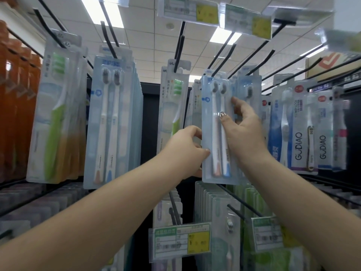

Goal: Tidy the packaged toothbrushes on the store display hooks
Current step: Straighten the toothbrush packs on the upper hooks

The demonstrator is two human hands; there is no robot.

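- The display is a wall of black hooks (219, 53) jutting toward the viewer, each strung with blister packs so the fronts face out; price tags (180, 240) sit on the hook ends.
- At far left, orange bottles (17, 106) fill a shelf, apart from the toothbrush rows.
- A deep row of twin packs (109, 122) hangs left of centre, its fronts lined up; beside it a green-brush pack (54, 114) leads another row.
- On the right, packs marked GUDIAO (298, 130) hang in their own rows, slightly askew.
- The task's pack (219, 130), a twin pack with a pink-tipped and a blue-tipped brush, hangs at centre at the front of its hook, roughly upright, between both hands.
- The right hand (244, 126) grips this pack along its right edge, thumb across the front and fingers curled behind, probably to steady it and square it on the hook.
- The left hand (187, 149) pinches the pack's lower left edge, thumb on the front, fingers hidden behind, likely to stop the bottom swinging.
- Behind the left hand, a green pack (173, 106) hangs on the next hook, tilted a little.
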